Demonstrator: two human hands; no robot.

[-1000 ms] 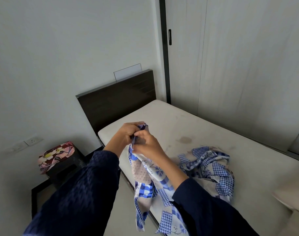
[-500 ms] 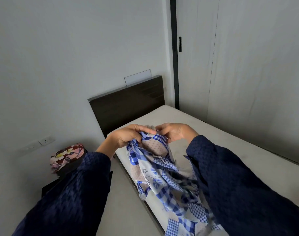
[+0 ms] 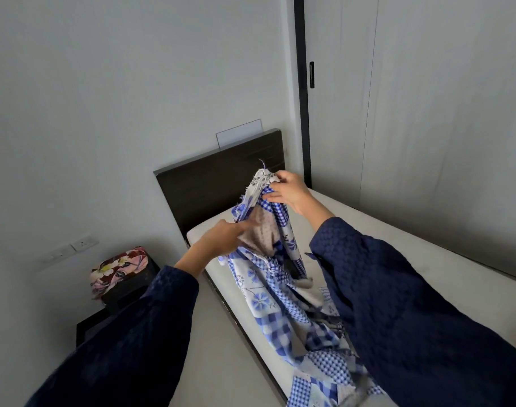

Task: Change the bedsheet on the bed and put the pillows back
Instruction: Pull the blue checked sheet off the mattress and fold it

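Hanging from two hands, the blue-and-white checked bedsheet is held up over the near left corner of the bare mattress, and its lower folds are bunched on the mattress edge. A frayed top corner is pinched between the thumb and fingers of the right hand, in front of the dark headboard. Lower down, a fold is gripped by the left hand, whose fingers are pushed into the cloth.

The mattress's left edge is lined by a dark bed frame. Beside it, a strip of pale floor is left open between the bed and a dark side table. The table is set against the wall, and a floral pillow is seen resting on top of it, well apart from the sheet. On the far side, the mattress is closely bounded by pale wardrobe doors, with a small black handle above the headboard's corner.

A white socket plate is fixed on the left wall; any marking on it is too small to be read.
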